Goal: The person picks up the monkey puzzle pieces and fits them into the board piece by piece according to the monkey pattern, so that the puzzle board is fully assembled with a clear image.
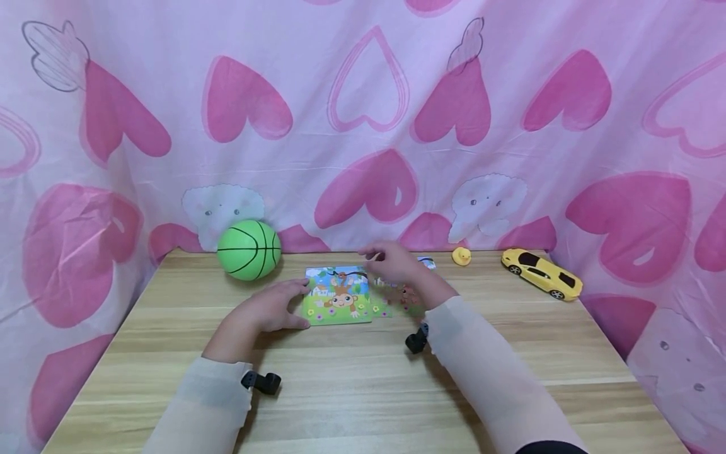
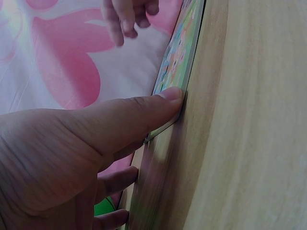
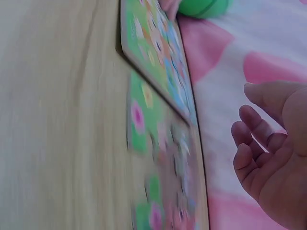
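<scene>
A jigsaw puzzle board [image 1: 339,296] with a cartoon monkey lies on the wooden table in the head view. My left hand [image 1: 276,309] is at its left side; the left wrist view shows the thumb [image 2: 144,109] resting on a corner, with the fingers extended along the edge. My right hand [image 1: 394,263] hovers above the board's right side, its fingers loosely bent and holding nothing in the right wrist view. Beside and partly beneath the board lie colourful puzzle pieces [image 3: 138,115], some with visible gaps between them; my right arm hides part of them.
A green ball [image 1: 249,250] sits at the back left. Towards the back right are a small yellow rubber duck [image 1: 462,256] and a yellow toy car [image 1: 541,273]. A pink heart-patterned curtain [image 1: 363,151] hangs behind the wooden table [image 1: 340,391].
</scene>
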A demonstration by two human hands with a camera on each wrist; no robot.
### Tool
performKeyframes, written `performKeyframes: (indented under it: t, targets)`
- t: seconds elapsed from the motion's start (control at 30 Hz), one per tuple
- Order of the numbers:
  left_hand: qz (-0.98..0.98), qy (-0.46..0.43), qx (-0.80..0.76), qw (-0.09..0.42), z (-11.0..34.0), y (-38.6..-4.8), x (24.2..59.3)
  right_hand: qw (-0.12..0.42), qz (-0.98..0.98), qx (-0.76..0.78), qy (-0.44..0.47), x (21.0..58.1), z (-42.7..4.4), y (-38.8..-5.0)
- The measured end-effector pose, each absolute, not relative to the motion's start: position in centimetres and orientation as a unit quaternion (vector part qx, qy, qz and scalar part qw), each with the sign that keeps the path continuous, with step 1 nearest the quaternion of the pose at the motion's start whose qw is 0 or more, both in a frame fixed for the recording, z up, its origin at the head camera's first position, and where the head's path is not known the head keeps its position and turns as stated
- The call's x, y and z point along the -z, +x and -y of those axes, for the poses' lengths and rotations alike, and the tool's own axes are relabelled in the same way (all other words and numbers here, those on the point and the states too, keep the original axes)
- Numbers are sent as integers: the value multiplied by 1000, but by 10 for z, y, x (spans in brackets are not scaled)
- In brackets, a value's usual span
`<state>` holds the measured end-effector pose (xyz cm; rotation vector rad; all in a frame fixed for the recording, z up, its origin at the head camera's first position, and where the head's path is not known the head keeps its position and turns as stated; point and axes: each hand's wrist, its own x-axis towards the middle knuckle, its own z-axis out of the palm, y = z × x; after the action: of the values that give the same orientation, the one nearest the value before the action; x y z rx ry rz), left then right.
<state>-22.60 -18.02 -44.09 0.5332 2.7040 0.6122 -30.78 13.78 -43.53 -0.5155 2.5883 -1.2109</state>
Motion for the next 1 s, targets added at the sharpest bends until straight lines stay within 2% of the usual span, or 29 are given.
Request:
performKeyframes:
  t: [0.4,0.77,1.0]
  targets:
    - [-945,178,-214,169,180,-226,442,92,-882,448,-117,439,-216,-308]
    - [-946,181,-213,166,179,-227,442,57,-902,422,-73,454,-255,-316]
    - [-946,182,-214,164,180,-227,442,64,-906,414,-56,465,-269,-319]
